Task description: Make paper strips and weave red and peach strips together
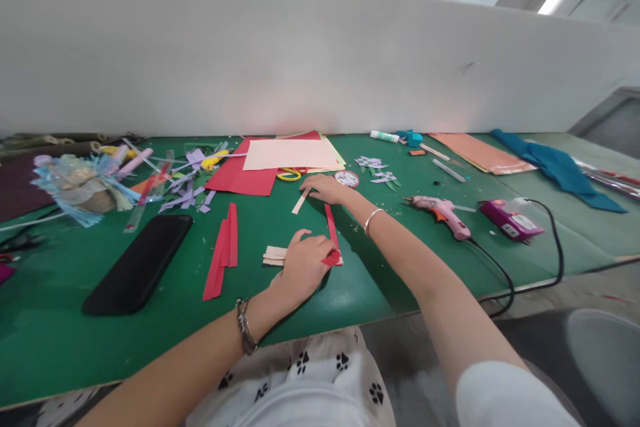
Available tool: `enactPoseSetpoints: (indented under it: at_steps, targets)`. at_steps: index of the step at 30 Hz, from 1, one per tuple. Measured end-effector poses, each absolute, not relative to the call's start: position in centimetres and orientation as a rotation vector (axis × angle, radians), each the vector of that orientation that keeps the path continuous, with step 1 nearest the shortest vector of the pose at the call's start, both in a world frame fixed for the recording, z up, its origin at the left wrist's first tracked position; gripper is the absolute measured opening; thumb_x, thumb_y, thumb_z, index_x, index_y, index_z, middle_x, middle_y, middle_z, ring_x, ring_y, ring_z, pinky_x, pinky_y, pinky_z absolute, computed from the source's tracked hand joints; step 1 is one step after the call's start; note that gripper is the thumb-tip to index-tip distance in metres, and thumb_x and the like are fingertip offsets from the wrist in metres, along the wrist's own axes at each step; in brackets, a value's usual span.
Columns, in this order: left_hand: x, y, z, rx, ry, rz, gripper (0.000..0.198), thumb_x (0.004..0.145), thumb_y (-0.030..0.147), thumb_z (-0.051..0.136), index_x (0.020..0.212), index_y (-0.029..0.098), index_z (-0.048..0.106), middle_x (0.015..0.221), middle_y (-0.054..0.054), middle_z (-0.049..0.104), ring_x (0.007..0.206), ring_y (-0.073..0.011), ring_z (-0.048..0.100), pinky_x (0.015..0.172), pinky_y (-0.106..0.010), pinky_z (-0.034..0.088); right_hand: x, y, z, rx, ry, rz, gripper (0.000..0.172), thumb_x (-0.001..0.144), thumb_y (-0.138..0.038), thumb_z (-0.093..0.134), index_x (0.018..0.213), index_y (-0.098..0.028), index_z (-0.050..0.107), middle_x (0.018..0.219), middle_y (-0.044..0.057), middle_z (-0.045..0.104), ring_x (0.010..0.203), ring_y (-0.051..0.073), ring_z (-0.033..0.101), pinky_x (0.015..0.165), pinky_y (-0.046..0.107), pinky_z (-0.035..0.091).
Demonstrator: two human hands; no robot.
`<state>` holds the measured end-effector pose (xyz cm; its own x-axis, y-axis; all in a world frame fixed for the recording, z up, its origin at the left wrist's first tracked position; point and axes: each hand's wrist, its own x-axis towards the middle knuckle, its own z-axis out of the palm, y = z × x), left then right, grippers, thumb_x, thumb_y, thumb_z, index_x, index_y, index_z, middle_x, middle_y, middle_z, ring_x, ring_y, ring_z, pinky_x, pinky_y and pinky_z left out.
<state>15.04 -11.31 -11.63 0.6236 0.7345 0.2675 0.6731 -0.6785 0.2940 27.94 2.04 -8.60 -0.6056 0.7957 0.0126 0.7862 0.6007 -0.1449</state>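
Note:
My left hand rests near the table's front edge, curled over a small set of cream paper strips. A red paper strip runs away from it, and a red end curls beside its fingers. Most of those fingertips are hidden. Farther back, my right hand pinches the upper end of a single cream paper strip lying slantwise on the table. Yellow-handled scissors lie just behind that hand, partly under paper. Several red paper strips lie to the left of my left hand.
Paper sheets are stacked at the back. To the left are a black phone, purple paper scraps and a blue-fringed craft piece. A round clock-face cutout, pink glue gun and corded purple box lie right.

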Motion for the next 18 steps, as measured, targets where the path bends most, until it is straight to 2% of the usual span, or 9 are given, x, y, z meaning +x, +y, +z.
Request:
enactPoseSetpoints:
  at_steps: [7, 11, 18]
  targets:
    - [15.00, -11.29, -11.47, 2.696, 1.171, 0.556, 0.010, 0.081, 0.023, 0.050, 0.081, 0.022, 0.060, 0.079, 0.002, 0.064, 0.077, -0.0128, 0.057, 0.087, -0.033, 0.030, 27.66, 2.46, -8.02, -1.560, -2.690, 0.182, 0.021, 0.076, -0.020, 0.053, 0.094, -0.015, 0.061, 0.102, 0.011, 0.060, 0.096, 0.022, 0.052, 0.074, 0.030, 0.036]
    - [15.04, -11.26, -11.53, 2.705, 1.165, 0.564, 0.011, 0.081, 0.022, 0.050, 0.082, 0.022, 0.060, 0.080, 0.002, 0.064, 0.077, -0.0131, 0.057, 0.087, -0.033, 0.030, 27.64, 2.75, -8.24, -1.649, -2.644, 0.210, 0.019, 0.076, -0.018, 0.052, 0.091, -0.014, 0.062, 0.092, 0.008, 0.064, 0.083, 0.018, 0.056, 0.065, 0.025, 0.036]
    - [15.06, -11.36, -11.33, 2.699, 1.168, 0.585, 0.012, 0.082, 0.020, 0.048, 0.080, 0.021, 0.060, 0.077, 0.002, 0.063, 0.075, -0.0130, 0.057, 0.087, -0.033, 0.031, 27.81, 2.88, -8.69, -1.692, -2.578, 0.278, 0.014, 0.074, -0.015, 0.052, 0.082, -0.013, 0.064, 0.082, 0.007, 0.066, 0.068, 0.013, 0.056, 0.057, 0.021, 0.035]
